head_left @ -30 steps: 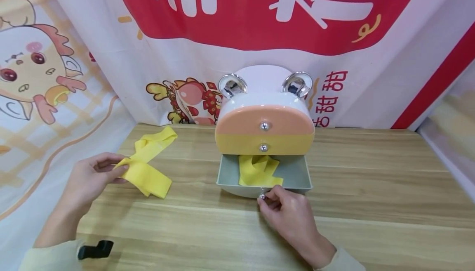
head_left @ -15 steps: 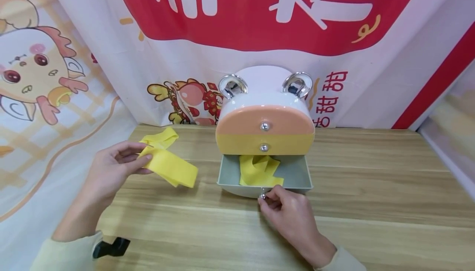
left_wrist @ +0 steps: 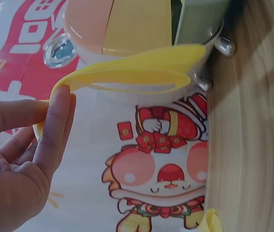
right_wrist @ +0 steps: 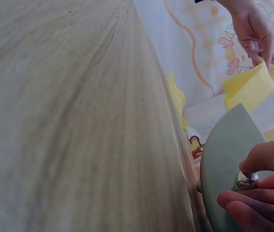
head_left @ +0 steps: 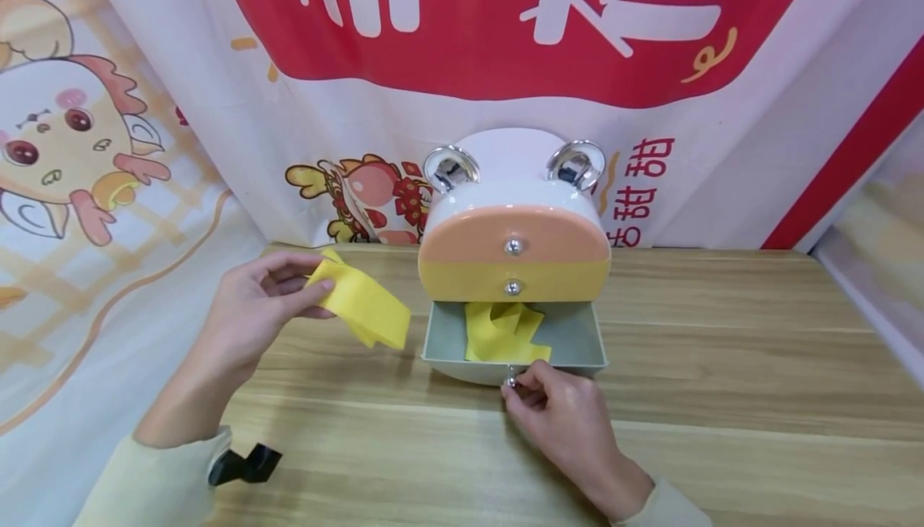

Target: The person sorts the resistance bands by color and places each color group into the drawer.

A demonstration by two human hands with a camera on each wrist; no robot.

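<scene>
My left hand (head_left: 263, 298) pinches one end of a folded yellow cloth strip (head_left: 368, 306) between thumb and fingers, and holds it above the table left of the drawer box. In the left wrist view the strip (left_wrist: 127, 72) droops in a flat loop. My right hand (head_left: 563, 423) pinches the silver knob (head_left: 511, 380) of the pulled-out pale green bottom drawer (head_left: 570, 338). Inside that drawer lies a crumpled yellow cloth (head_left: 501, 334). Another yellow cloth (right_wrist: 177, 99) rests on the table, mostly hidden behind my left hand in the head view.
The white drawer box (head_left: 516, 162) has silver ears, and its orange drawer (head_left: 462, 238) and yellow drawer (head_left: 462, 278) are closed. It stands at the back of the wooden table (head_left: 722, 366). A printed curtain (head_left: 346, 118) hangs behind. A black strap (head_left: 245, 464) circles my left wrist.
My left hand has carried the folded yellow cloth strip to the right and upward, off the table and nearer the drawer. The right hand stays on the knob, and the drawer has not moved.
</scene>
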